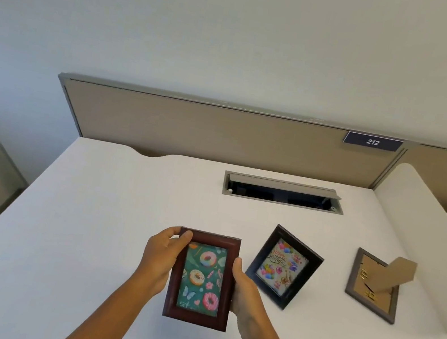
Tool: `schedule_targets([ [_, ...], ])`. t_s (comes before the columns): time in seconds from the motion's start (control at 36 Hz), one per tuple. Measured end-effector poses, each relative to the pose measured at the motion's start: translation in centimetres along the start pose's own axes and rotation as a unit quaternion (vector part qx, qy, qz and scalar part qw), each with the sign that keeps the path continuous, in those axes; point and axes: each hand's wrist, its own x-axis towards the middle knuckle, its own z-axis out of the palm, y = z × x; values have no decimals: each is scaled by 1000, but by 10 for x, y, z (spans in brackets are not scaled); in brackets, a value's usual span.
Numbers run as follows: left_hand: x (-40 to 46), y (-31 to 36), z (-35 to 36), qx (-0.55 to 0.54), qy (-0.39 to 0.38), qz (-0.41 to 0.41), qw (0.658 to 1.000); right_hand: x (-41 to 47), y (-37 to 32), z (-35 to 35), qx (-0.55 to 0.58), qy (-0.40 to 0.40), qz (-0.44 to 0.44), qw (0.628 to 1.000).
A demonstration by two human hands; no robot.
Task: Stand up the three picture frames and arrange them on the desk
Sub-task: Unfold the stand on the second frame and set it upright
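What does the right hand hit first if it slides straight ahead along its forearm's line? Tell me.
Likely the black birthday frame: the right hand, gripping the doughnut frame, points forward and slightly left, and that frame stands just beyond it. Depth is unclear; it might pass alongside.

Picture frames: three — brown frame (201,279), black frame (284,267), grey frame (373,288)
Hands: two
Desks: one
Number plates: one
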Motion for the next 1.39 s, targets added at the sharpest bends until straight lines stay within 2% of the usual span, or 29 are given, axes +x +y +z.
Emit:
schedule_targets([
  [0.33,1,-16,25,32,-61,11,998,-2,10,-24,68,22,5,997],
  [0.58,8,-20,46,53,-81,19,995,11,16,-35,123,77,-3,989],
  [0.92,27,-23,55,79,-94,18,992,30,21,-32,176,110,8,978],
  [1.39,54,-23,58,55,-114,9,992,50,21,-25,237,112,14,965],
])
